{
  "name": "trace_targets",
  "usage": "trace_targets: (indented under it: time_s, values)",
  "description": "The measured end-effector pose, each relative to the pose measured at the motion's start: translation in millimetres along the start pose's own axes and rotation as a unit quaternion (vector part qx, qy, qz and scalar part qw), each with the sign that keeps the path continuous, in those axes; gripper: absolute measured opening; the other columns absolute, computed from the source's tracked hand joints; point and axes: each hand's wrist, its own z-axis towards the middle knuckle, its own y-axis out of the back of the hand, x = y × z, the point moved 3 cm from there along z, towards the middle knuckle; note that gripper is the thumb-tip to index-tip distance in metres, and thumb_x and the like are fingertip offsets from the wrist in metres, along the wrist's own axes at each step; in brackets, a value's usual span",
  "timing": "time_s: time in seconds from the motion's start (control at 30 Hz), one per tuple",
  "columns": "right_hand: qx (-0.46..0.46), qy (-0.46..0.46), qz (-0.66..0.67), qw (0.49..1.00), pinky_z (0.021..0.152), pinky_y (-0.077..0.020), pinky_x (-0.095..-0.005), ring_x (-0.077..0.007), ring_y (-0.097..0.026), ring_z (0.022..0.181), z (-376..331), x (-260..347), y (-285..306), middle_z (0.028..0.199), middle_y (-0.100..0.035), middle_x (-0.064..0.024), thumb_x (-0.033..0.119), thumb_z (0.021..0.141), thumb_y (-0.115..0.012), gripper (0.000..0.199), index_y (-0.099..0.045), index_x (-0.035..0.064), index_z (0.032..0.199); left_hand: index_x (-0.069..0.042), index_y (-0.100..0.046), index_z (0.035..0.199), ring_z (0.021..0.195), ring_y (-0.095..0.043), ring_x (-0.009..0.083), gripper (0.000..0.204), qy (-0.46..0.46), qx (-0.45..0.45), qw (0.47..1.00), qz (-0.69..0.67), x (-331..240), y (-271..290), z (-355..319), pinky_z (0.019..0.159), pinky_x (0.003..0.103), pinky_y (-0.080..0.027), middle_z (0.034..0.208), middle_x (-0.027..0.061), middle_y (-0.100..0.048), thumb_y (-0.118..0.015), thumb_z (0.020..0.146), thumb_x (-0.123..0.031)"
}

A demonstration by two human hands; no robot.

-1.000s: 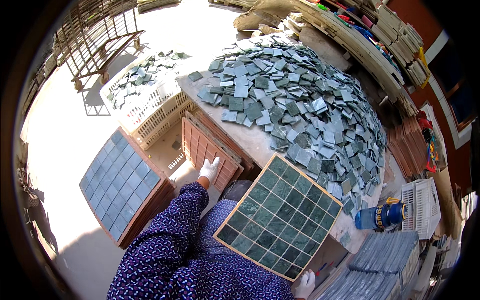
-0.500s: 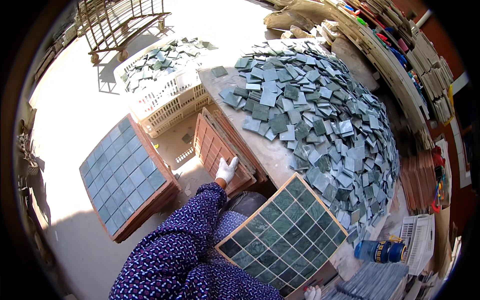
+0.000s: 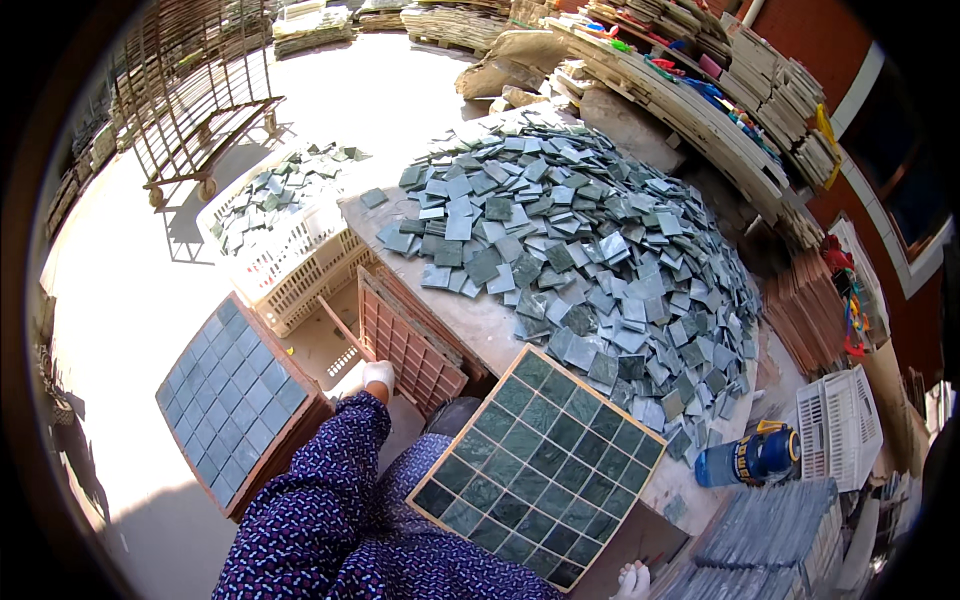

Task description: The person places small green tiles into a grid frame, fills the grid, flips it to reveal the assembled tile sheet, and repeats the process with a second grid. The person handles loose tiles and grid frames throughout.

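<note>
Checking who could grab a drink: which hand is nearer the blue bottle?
The right hand. It sits at the bottom edge, just below-left of the blue bottle. The left hand is far across, at the brown grid trays, beyond the filled tile board.

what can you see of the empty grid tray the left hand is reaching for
The empty grid tray is a reddish-brown square frame, plastic by the look, split by thin ribs into rows of small square cells, all unfilled. It stands tilted on edge against the side of the table, another like it behind. The white-gloved left hand touches its lower corner.
</note>
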Motion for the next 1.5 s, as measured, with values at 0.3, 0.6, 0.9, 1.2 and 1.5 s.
trace_targets:
  time_s: [0.3,0.6,0.9,1.2,1.5]
  values:
    - [-0.004,0.208,-0.019,0.978,0.085,-0.0504,-0.0317,-0.0199,-0.062,0.096,23,36,13,0.105,-0.064,-0.0136,0.010,0.095,-0.046,0.031,-0.054,-0.0064,0.120,0.002,-0.055,0.106,0.082,-0.062,0.0227,0.030,0.085,-0.086,0.499,-0.858,139,208,-211,0.074,0.034,-0.053,0.095,0.0095,-0.061,-0.054,0.079,-0.010]
    - [0.407,0.231,0.074,0.881,0.101,-0.0413,-0.0363,-0.0271,-0.047,0.127,-44,93,-166,0.135,-0.047,-0.0228,0.022,0.097,-0.054,0.058,-0.029,-0.0051,0.142,0.006,-0.039,0.134,0.109,-0.057,0.0328,0.077,-0.142,-0.091,0.482,-0.860,108,311,-362,0.087,0.040,-0.052,0.125,0.0214,-0.053,-0.065,0.071,-0.031]
    - [0.198,0.168,-0.167,0.951,0.068,-0.0476,-0.0427,-0.0379,-0.062,0.080,-57,55,-86,0.084,-0.063,-0.0235,0.030,0.090,-0.054,0.032,-0.058,-0.0008,0.096,0.008,-0.052,0.124,0.103,-0.058,0.0170,0.065,-0.203,0.143,0.639,-0.728,7,219,-293,0.088,0.030,-0.047,0.114,0.0109,-0.062,-0.063,0.088,-0.045]
    - [0.087,0.130,-0.343,0.926,0.071,-0.0449,-0.0547,-0.0479,-0.059,0.082,-19,18,-56,0.085,-0.061,-0.0303,0.043,0.090,-0.051,0.043,-0.055,-0.0005,0.087,0.000,-0.068,0.082,0.076,-0.066,0.0348,0.061,-0.258,0.007,0.922,-0.289,-64,159,-219,0.071,0.045,-0.050,0.078,0.0223,-0.066,-0.046,0.093,-0.056]
    - [0.188,0.105,-0.545,0.811,0.076,-0.0500,-0.0477,-0.0392,-0.064,0.087,11,46,-73,0.092,-0.067,-0.0233,0.050,0.091,-0.050,0.051,-0.061,0.0015,0.100,0.002,-0.068,0.087,0.076,-0.067,0.0346,0.059,-0.265,0.029,0.895,-0.357,-75,163,-189,0.068,0.043,-0.050,0.079,0.0214,-0.068,-0.053,0.089,-0.054]
